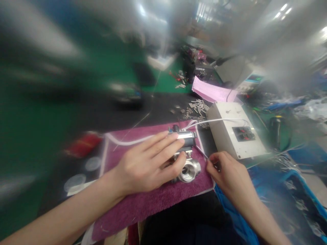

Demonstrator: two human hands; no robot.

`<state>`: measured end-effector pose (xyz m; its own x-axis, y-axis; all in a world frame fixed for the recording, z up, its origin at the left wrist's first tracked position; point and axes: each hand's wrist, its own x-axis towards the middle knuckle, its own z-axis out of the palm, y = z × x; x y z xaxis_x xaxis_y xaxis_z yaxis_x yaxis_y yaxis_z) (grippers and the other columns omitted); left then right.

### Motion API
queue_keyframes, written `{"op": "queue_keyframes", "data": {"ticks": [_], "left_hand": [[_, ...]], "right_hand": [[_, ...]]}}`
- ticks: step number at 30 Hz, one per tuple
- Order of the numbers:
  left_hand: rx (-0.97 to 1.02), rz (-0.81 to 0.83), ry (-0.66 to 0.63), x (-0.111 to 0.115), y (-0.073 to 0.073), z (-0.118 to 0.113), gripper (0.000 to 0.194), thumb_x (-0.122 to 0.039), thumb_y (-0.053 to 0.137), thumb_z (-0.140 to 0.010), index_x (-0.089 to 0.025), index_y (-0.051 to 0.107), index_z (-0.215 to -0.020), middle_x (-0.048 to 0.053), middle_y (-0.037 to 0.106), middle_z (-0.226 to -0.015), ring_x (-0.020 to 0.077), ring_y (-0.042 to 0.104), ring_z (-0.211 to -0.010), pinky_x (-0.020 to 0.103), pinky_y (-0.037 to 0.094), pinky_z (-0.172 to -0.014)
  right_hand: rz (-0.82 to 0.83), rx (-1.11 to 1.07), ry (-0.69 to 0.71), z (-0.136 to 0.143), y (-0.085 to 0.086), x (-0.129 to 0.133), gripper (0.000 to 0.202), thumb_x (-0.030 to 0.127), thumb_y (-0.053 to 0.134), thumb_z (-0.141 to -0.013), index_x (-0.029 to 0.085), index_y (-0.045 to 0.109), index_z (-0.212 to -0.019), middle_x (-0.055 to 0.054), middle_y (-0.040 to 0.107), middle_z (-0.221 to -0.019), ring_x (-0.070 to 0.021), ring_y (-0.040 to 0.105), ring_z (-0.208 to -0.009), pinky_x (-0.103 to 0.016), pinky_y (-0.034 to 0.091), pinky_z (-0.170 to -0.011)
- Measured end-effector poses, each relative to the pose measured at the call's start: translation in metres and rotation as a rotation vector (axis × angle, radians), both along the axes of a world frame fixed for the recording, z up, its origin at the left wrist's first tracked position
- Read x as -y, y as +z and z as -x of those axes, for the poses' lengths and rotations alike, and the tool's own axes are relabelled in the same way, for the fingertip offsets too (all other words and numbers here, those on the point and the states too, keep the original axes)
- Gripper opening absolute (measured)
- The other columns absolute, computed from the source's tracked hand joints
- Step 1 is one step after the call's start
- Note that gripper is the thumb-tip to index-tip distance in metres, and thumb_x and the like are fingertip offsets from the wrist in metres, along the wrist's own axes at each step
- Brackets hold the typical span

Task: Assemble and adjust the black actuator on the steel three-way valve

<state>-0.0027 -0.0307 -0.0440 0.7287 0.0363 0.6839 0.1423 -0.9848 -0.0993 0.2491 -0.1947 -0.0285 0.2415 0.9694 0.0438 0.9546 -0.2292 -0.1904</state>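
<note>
A shiny metal valve (189,170) with a cylindrical silver-and-black actuator (187,137) on top lies on a purple towel (158,204). My left hand (150,163) wraps over the actuator from the left, fingers closed round it. To the right of the valve, my right hand (224,170) pinches a thin dark rod-shaped tool (201,152). Its far end points at the actuator's right end; whether it touches there I cannot tell. My fingers hide the tool's handle end. A white cable (217,119) runs from behind the actuator.
A cream control box (230,136) with dark terminals stands right of the towel. Behind lie small metal pins (199,107) and a pink paper sheet (217,91). A blurred red object (84,144) and clear round lids (93,164) are at left; a blue crate (304,187) is at right.
</note>
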Motion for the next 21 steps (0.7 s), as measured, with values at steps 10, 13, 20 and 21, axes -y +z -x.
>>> {"op": "queue_keyframes", "data": {"ticks": [10,13,20,21], "left_hand": [[0.009,-0.002,0.014,0.0,-0.004,0.0,0.034,-0.021,0.076,-0.094,-0.023,0.068,-0.127,0.011,0.062,-0.144,0.0282,0.055,-0.141,0.048,0.05,-0.123],[0.007,-0.006,0.016,0.0,-0.003,0.001,0.033,-0.02,0.075,-0.095,-0.023,0.067,-0.127,0.011,0.062,-0.144,0.0279,0.055,-0.141,0.049,0.05,-0.122],[0.009,0.001,0.011,-0.001,-0.003,0.0,0.033,-0.02,0.076,-0.095,-0.021,0.068,-0.127,0.012,0.061,-0.145,0.0288,0.054,-0.142,0.048,0.049,-0.123],[0.013,0.002,0.008,0.0,-0.004,0.0,0.033,-0.02,0.076,-0.095,-0.02,0.068,-0.127,0.012,0.06,-0.145,0.0293,0.054,-0.142,0.049,0.049,-0.123]], "right_hand": [[-0.518,-0.351,-0.248,0.013,0.056,0.005,0.014,0.035,0.073,-0.095,0.023,0.073,-0.102,-0.003,0.071,-0.087,-0.0168,0.067,-0.068,-0.028,0.056,-0.06],[-0.639,-0.702,-0.165,0.023,0.068,-0.002,0.008,0.026,0.07,-0.096,0.023,0.07,-0.104,-0.005,0.069,-0.099,-0.0171,0.069,-0.067,-0.03,0.06,-0.057],[-0.677,-0.798,0.045,0.05,0.064,-0.014,0.011,0.012,0.061,-0.101,0.021,0.063,-0.109,-0.007,0.073,-0.104,-0.0185,0.077,-0.086,-0.027,0.067,-0.073],[-0.68,-0.791,0.069,0.053,0.063,-0.015,0.013,0.011,0.061,-0.101,0.02,0.063,-0.109,-0.006,0.073,-0.105,-0.0179,0.077,-0.086,-0.027,0.067,-0.074]]}}
